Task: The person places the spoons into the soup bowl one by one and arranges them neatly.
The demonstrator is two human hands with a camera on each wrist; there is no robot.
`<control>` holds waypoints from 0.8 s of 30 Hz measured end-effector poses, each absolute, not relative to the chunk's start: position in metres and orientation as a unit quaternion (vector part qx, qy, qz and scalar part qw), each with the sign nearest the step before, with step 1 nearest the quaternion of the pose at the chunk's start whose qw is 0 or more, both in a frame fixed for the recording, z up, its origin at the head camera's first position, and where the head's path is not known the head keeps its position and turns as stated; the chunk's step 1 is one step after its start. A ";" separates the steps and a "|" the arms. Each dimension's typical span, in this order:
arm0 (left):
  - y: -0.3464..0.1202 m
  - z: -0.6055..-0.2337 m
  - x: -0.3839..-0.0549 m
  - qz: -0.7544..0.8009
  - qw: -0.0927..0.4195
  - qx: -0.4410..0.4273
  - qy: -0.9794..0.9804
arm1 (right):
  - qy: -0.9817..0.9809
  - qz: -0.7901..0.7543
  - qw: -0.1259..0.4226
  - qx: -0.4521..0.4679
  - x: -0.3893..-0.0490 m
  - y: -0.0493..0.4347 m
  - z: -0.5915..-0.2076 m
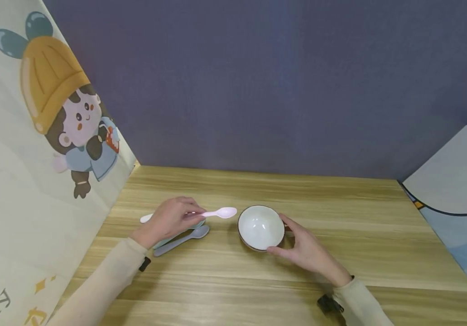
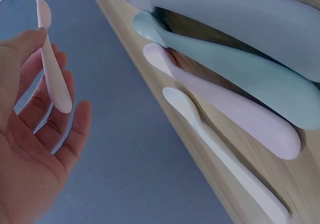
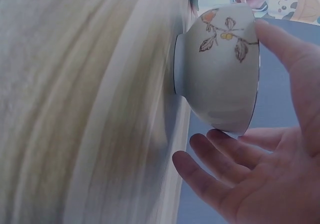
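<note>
My left hand (image 1: 172, 217) pinches a small pink spoon (image 1: 222, 213) between thumb and fingers. The spoon's bowl end points right, toward a white bowl (image 1: 261, 226) with a dark rim. In the left wrist view, the other fingers of that hand spread loosely behind the pink spoon (image 2: 56, 79). My right hand (image 1: 304, 249) grips the bowl's right side, thumb at the near rim and fingers at the far side. The right wrist view shows a flower and leaf pattern on the bowl (image 3: 220, 69), which stands upright on the table.
Under and beside my left hand lie several spoons on the wooden table (image 1: 233, 290): a grey-blue spoon (image 2: 240, 14), a teal spoon (image 2: 235, 64), a lilac spoon (image 2: 240, 114) and a white spoon (image 2: 230, 159). A dark blue panel (image 1: 266, 90) stands behind the table, with printed walls at both sides.
</note>
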State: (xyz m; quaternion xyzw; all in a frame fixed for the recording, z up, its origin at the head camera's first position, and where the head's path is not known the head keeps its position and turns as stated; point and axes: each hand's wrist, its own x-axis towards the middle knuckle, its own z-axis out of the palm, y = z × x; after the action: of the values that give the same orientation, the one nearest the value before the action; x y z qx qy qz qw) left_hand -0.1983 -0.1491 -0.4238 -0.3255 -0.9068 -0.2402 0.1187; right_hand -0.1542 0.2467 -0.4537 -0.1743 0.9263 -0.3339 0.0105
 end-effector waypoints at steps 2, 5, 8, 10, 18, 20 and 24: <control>-0.147 -0.425 -0.199 -0.240 0.116 -0.326 -0.907 | 0.926 -0.334 0.015 -0.173 -0.156 0.247 -0.454; -0.145 -0.426 -0.201 -0.239 0.112 -0.327 -0.907 | 0.925 -0.338 0.021 -0.172 -0.157 0.248 -0.455; -0.143 -0.428 -0.203 -0.235 0.112 -0.329 -0.908 | 0.925 -0.341 0.025 -0.169 -0.158 0.248 -0.456; -0.141 -0.429 -0.204 -0.232 0.112 -0.328 -0.909 | 0.925 -0.341 0.026 -0.166 -0.159 0.248 -0.456; -0.131 -0.429 -0.205 -0.239 0.106 -0.332 -0.906 | 0.926 -0.340 0.032 -0.161 -0.159 0.251 -0.456; -0.128 -0.428 -0.205 -0.239 0.101 -0.334 -0.906 | 0.925 -0.343 0.034 -0.161 -0.159 0.252 -0.456; -0.125 -0.428 -0.206 -0.239 0.095 -0.336 -0.906 | 0.924 -0.347 0.038 -0.158 -0.159 0.253 -0.458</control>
State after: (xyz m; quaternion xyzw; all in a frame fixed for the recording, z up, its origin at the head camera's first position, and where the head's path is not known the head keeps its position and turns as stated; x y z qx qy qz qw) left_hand -0.2059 -0.1249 -0.4281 -0.3364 -0.9059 -0.2391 0.0946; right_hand -0.1592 0.2532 -0.4581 -0.1585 0.9237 -0.3467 0.0382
